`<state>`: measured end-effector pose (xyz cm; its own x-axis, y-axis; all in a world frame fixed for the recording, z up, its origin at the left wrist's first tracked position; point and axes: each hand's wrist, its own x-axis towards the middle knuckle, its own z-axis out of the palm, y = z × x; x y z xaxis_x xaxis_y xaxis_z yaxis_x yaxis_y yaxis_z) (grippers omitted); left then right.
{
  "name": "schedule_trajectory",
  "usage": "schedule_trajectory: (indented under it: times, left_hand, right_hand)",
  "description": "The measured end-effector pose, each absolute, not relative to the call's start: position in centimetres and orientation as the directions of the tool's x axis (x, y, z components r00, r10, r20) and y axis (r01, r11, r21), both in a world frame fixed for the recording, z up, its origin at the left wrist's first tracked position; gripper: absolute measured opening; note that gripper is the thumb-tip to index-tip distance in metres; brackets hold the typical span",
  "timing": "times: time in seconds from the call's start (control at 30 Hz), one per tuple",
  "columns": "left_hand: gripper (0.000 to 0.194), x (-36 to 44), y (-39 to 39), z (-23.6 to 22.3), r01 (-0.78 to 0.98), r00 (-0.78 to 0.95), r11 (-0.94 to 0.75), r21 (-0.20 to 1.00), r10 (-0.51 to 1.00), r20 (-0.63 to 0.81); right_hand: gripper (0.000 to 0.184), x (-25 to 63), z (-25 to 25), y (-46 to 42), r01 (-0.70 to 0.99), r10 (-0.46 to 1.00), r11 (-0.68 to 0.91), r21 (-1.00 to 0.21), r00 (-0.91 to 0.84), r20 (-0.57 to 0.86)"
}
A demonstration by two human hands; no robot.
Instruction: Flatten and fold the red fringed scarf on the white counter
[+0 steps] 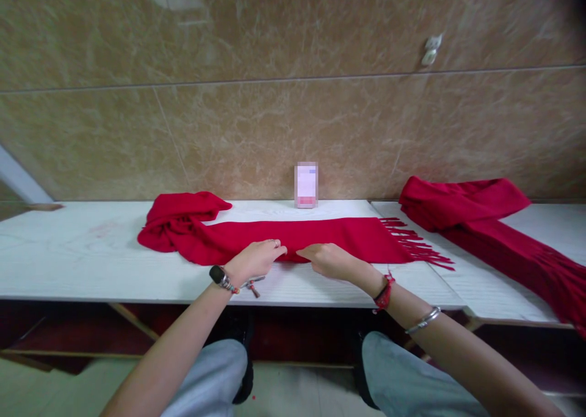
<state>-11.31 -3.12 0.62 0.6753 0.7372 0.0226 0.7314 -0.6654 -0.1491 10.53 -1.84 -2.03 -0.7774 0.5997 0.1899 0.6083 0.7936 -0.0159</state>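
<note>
A red scarf (348, 237) lies lengthwise on the white bench, its strip mostly flat and its fringe to the right. The left end is bunched into a crumpled heap. At the near edge of the strip, around its middle, my left hand (257, 259) is closed with thumb and fingertips pinching the cloth. A short gap to the right, my right hand (330, 261) grips the same edge in a pinch, fingers curled under. A watch and bracelets are on my left wrist; a red cord and a silver bangle are on my right arm.
A second red scarf (462, 203), folded over and fringed, lies to the right and hangs past the front edge of the white bench (114, 276). A phone-like upright object (306, 185), blurred out, leans against the tiled wall (247, 130). Open dark shelves lie beneath.
</note>
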Motion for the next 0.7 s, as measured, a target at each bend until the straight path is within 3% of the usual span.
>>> schedule_trajectory:
  times: [0.17, 0.3, 0.7]
  left_hand:
    - [0.023, -11.1, -2.3, -0.2, 0.759, 0.647, -0.626, -0.181, 0.756, 0.098]
    - [0.014, -11.1, -2.3, -0.1, 0.715, 0.695, -0.670, -0.198, 0.713, 0.096]
    - [0.017, -11.0, -2.2, -0.1, 0.705, 0.705, -0.672, -0.227, 0.698, 0.123]
  right_hand:
    - [0.042, 10.4, -1.8, -1.8, 0.681, 0.657, 0.731, 0.038, -0.718, 0.231]
    - [0.024, 10.2, -1.7, -1.7, 0.714, 0.688, 0.695, 0.080, -0.694, 0.215]
    - [0.018, 10.6, -2.9, -1.0, 0.653, 0.604, 0.754, 0.073, -0.732, 0.315]
